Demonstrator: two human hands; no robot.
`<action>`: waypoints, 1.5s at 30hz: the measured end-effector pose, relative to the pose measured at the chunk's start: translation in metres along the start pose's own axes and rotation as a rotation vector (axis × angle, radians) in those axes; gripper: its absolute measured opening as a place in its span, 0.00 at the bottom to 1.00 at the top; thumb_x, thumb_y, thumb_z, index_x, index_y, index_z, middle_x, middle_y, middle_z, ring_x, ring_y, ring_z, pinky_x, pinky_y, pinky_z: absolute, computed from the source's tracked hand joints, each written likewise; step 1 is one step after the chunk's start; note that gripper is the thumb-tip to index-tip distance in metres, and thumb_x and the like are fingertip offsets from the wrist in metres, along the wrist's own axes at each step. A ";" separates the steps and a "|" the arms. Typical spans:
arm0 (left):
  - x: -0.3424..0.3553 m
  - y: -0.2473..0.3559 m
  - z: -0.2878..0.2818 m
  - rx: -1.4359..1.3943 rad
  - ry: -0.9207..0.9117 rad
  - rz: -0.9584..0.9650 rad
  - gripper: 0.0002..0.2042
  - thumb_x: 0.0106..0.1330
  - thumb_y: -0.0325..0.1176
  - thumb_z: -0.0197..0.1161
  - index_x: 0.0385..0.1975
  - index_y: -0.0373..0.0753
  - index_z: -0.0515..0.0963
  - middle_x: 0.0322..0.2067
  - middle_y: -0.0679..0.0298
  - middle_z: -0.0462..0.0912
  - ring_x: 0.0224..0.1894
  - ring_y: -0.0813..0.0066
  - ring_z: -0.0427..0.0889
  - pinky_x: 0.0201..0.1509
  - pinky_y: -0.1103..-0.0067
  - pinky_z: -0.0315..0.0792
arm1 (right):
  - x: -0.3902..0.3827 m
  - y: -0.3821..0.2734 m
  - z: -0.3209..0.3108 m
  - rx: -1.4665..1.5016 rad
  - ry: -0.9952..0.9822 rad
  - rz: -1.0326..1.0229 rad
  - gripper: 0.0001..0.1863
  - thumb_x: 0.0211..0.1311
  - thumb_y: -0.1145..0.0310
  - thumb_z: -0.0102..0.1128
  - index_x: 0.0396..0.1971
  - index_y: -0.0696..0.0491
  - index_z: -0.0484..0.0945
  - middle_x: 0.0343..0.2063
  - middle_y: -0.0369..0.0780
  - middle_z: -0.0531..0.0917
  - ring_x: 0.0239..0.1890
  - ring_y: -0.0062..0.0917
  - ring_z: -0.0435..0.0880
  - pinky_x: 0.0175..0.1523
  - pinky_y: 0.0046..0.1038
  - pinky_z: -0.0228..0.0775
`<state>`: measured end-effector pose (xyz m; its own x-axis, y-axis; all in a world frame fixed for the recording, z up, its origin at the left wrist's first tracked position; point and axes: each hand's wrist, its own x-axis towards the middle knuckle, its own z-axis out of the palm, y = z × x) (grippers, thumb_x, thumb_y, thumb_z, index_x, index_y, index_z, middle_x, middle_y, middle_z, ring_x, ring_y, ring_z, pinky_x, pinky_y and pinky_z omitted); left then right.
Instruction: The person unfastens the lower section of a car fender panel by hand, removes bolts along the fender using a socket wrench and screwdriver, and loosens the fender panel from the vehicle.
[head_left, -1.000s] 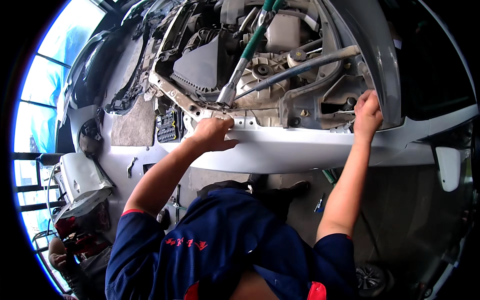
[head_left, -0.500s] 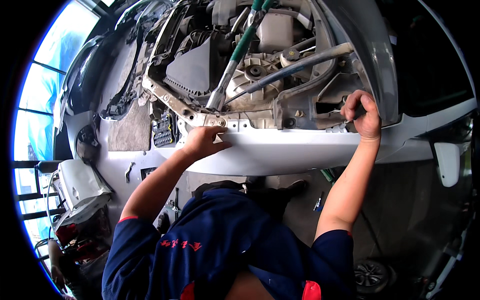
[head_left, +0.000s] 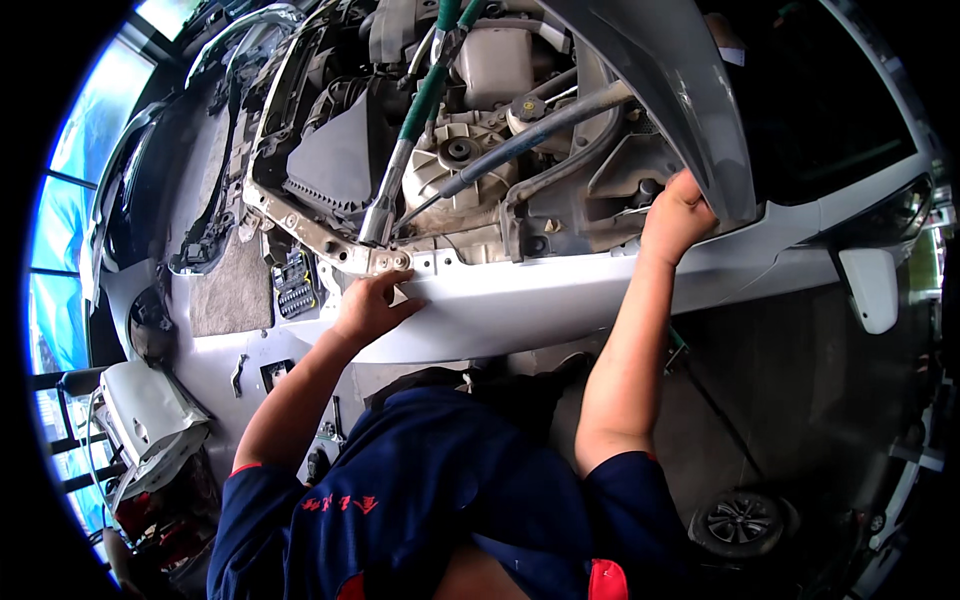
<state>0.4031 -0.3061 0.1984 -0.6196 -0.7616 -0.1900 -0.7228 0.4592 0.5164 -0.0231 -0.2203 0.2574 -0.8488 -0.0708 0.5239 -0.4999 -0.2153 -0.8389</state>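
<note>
My left hand (head_left: 365, 310) rests on the top edge of the white fender (head_left: 530, 305), fingers and thumb apart, beside bolts on the metal rail. My right hand (head_left: 677, 222) is closed at the lower corner of a dark grey panel (head_left: 720, 140); what its fingertips hold is hidden. A long tool with green grips (head_left: 420, 108) stands slanted in the engine bay, its metal end near the front rail above my left hand. A dark rod (head_left: 480, 172) runs diagonally across the bay beside it.
A socket set (head_left: 295, 285), grey mat (head_left: 230, 300) and removed black trim lie at the left. A white door (head_left: 150, 420) stands at lower left. A wheel (head_left: 737, 522) lies on the floor at lower right. A white mirror (head_left: 867, 290) juts out at right.
The whole view has shifted leftward as the head moved. My right hand lifted away with curled fingers half a second ago and is now back at the panel's edge. My left hand stays on the fender.
</note>
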 end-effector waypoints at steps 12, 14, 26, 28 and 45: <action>-0.001 -0.011 0.005 -0.043 0.021 0.051 0.27 0.57 0.50 0.81 0.54 0.44 0.87 0.20 0.63 0.81 0.23 0.66 0.82 0.32 0.69 0.78 | 0.040 -0.011 -0.049 0.454 -1.058 0.238 0.25 0.70 0.45 0.63 0.24 0.51 0.72 0.18 0.35 0.73 0.24 0.22 0.73 0.39 0.28 0.72; -0.001 -0.010 0.005 -0.042 0.004 0.055 0.27 0.57 0.50 0.82 0.54 0.43 0.87 0.20 0.63 0.81 0.22 0.67 0.81 0.32 0.70 0.78 | 0.043 -0.003 -0.061 0.568 -1.194 0.589 0.27 0.70 0.44 0.62 0.21 0.49 0.67 0.16 0.33 0.68 0.21 0.19 0.68 0.33 0.26 0.69; 0.001 -0.012 0.008 -0.021 0.056 0.072 0.26 0.55 0.48 0.83 0.52 0.45 0.87 0.20 0.65 0.80 0.23 0.68 0.82 0.32 0.70 0.79 | -0.009 -0.026 -0.031 0.255 -0.316 0.339 0.31 0.79 0.47 0.54 0.17 0.48 0.60 0.12 0.30 0.62 0.13 0.16 0.59 0.20 0.23 0.47; 0.001 -0.013 0.008 -0.023 0.048 0.073 0.26 0.55 0.48 0.83 0.52 0.45 0.87 0.20 0.65 0.80 0.23 0.68 0.82 0.32 0.70 0.79 | -0.013 -0.024 -0.026 0.206 -0.187 0.326 0.31 0.78 0.49 0.56 0.15 0.48 0.61 0.11 0.29 0.64 0.14 0.15 0.60 0.21 0.23 0.49; 0.002 -0.016 0.009 0.028 0.003 0.046 0.27 0.55 0.53 0.82 0.51 0.47 0.87 0.22 0.64 0.83 0.26 0.65 0.86 0.33 0.69 0.80 | -0.028 -0.010 -0.027 -0.080 0.003 0.075 0.24 0.76 0.54 0.61 0.38 0.66 0.82 0.34 0.41 0.88 0.37 0.26 0.83 0.46 0.31 0.75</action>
<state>0.4112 -0.3111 0.1823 -0.6519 -0.7403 -0.1642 -0.7015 0.5065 0.5013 0.0009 -0.1894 0.2472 -0.8849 -0.0808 0.4588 -0.4468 -0.1315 -0.8849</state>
